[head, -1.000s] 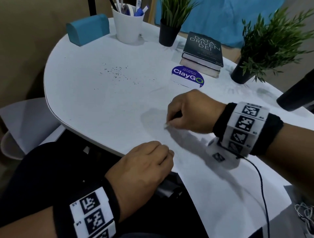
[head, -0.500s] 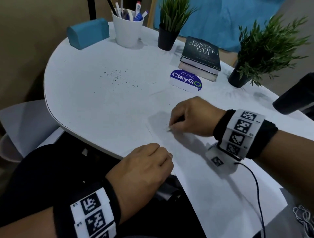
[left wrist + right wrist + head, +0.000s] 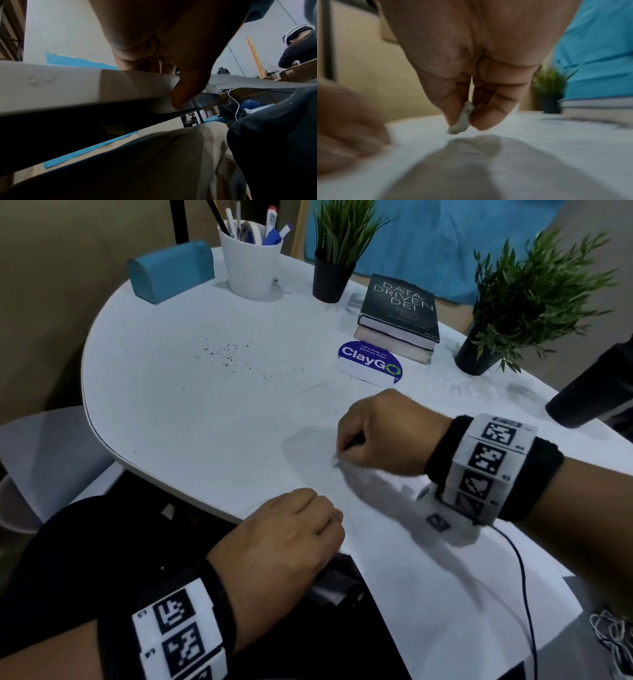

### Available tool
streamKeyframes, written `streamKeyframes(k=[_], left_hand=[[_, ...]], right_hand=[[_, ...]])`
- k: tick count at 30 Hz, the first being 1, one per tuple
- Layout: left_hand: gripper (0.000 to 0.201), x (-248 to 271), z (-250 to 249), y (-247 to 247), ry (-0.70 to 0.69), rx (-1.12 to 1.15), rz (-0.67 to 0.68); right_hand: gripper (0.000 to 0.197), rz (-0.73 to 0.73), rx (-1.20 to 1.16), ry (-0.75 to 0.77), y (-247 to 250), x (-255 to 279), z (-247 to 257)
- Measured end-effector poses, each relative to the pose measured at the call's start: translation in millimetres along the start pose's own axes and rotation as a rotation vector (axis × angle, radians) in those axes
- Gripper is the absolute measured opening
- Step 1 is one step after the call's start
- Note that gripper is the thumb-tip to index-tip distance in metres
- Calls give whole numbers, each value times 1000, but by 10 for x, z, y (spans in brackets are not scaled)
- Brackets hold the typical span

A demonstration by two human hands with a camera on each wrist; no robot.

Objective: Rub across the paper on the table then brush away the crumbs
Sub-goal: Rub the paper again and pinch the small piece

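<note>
A white paper lies on the white table and overhangs its near edge. My right hand pinches a small grey-white eraser between thumb and fingers, with the tip down on the paper's far part. The right wrist view shows the eraser sticking out below the fingertips. My left hand sits curled on the paper's near corner at the table edge. In the left wrist view its thumb presses the overhanging paper. Dark crumbs are scattered further back on the table.
Behind the paper stand a round ClayGo sign, stacked books, two potted plants, a white pen cup and a teal box. A dark cable trails from my right wrist over the paper.
My right hand has shifted only slightly with the eraser on the paper, and it is blurred now. The left hand has stayed on the paper's corner.
</note>
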State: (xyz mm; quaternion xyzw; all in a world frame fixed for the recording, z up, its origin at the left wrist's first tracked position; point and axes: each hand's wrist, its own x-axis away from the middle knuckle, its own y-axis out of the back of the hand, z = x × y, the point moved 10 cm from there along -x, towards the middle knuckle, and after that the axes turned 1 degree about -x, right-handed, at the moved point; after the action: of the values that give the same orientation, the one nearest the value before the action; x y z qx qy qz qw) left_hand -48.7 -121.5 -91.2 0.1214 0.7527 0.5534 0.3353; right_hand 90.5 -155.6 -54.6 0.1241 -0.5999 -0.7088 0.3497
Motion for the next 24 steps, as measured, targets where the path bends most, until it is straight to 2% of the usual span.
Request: streamKeyframes(k=[3, 6, 8, 10, 13, 15, 18, 20, 22, 24], left_hand=[[21, -2, -7, -16, -5, -5, 16], [20, -9, 0, -25, 7, 1, 9], [20, -5, -4, -22, 2, -3, 7], [22, 0, 6, 1, 4, 4, 4], [21, -4, 1, 13, 11, -2, -16], [27, -15, -12, 1, 12, 3, -27], [34, -9, -3, 6, 13, 1, -37], [34, -3, -2, 28, 7, 0, -44], [34, -3, -3, 38, 8, -10, -48], [29, -7, -17, 32, 7, -25, -51]], right_hand=[[4, 156, -58, 45, -229, 111, 201], [6, 13, -47, -116, 20, -5, -262], [5, -50, 2, -153, 138, -15, -401], [5, -17, -18, -80, 52, 32, -210], [4, 120, -86, 4, -204, 167, 71], [7, 43, -113, -87, -87, 112, -199], [6, -58, -18, -203, 155, 21, -568], [4, -43, 1, -142, 123, 27, -426], [3, 52, -52, -53, -52, 101, -141], [5, 105, -103, -54, -142, 148, -120]])
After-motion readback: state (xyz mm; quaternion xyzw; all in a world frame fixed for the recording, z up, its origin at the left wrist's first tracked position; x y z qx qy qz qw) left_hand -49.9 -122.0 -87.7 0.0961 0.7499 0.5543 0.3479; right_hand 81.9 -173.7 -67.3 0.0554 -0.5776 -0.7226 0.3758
